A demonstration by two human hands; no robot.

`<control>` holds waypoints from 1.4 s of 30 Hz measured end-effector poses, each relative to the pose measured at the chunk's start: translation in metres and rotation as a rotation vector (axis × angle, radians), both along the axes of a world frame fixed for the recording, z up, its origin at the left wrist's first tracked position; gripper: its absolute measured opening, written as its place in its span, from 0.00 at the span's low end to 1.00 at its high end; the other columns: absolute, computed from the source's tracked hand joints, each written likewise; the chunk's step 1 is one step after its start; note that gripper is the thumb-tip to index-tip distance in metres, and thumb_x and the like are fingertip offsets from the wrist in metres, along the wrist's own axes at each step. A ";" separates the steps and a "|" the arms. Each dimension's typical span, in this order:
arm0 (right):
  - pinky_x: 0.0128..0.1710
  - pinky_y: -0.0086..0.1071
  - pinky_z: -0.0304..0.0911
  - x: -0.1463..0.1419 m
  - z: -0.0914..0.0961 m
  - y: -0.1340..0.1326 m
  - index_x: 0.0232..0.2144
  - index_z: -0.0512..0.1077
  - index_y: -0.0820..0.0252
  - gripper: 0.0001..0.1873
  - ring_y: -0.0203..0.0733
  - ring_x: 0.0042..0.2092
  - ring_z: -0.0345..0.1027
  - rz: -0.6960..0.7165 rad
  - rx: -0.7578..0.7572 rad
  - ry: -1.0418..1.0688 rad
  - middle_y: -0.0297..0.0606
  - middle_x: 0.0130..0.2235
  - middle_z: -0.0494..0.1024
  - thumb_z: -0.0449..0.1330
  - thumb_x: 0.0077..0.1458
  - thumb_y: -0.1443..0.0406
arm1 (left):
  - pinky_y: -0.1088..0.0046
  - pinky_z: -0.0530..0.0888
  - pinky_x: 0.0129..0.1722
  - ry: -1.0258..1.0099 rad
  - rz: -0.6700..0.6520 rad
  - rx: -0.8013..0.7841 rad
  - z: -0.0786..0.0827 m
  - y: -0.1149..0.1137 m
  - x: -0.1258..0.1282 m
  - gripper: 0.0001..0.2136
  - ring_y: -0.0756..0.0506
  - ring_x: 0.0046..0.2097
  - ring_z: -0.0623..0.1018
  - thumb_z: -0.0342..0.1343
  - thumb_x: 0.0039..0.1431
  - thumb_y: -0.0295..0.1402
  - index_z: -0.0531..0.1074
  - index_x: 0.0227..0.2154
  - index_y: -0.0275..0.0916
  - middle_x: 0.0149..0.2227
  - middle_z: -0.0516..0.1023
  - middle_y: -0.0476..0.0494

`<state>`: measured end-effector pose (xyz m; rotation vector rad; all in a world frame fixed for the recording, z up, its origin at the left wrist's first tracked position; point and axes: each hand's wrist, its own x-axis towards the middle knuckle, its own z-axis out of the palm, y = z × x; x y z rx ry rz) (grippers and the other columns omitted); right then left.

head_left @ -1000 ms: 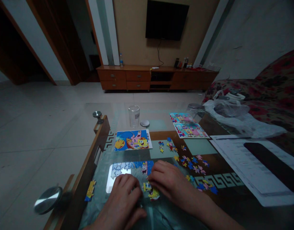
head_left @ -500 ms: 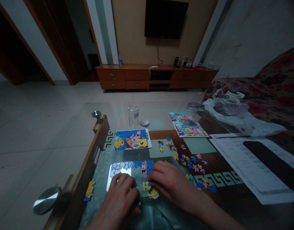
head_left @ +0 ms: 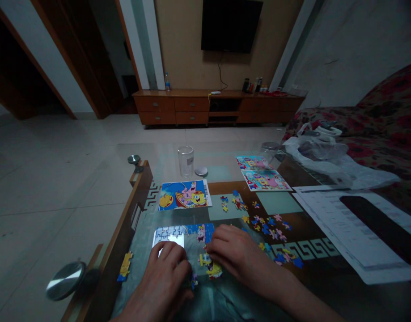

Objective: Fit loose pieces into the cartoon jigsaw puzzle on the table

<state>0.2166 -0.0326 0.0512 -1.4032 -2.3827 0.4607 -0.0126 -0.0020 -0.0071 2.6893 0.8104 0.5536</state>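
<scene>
A partly joined jigsaw (head_left: 183,231) lies on the glass table (head_left: 148,210) near me. My left hand (head_left: 165,279) rests on its lower left part with fingers curled, and a small dark piece (head_left: 193,282) shows at the thumb tip. My right hand (head_left: 234,254) is curled just to the right. Its fingertips press on a yellow cluster of joined pieces (head_left: 212,268). Beyond the jigsaw lies a printed cartoon picture (head_left: 184,195). Several loose pieces (head_left: 267,228) are scattered to the right of my right hand.
A drinking glass (head_left: 185,161) and a small round lid (head_left: 201,171) stand further back, with two more cartoon pictures (head_left: 263,175). White sheets with a dark strip (head_left: 356,223) and a plastic bag (head_left: 329,158) cover the right. A yellow piece (head_left: 125,265) lies on the left frame.
My left hand has drawn slightly back toward me, and a small dark piece now shows at its thumb. My right hand has barely shifted on the yellow cluster.
</scene>
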 end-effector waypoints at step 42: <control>0.38 0.33 0.54 0.002 -0.012 0.000 0.37 0.72 0.57 0.08 0.39 0.39 0.64 0.016 0.003 0.068 0.32 0.38 0.74 0.59 0.60 0.75 | 0.63 0.59 0.39 0.014 -0.026 -0.087 0.007 0.002 0.007 0.15 0.43 0.41 0.65 0.65 0.46 0.27 0.64 0.32 0.41 0.39 0.69 0.48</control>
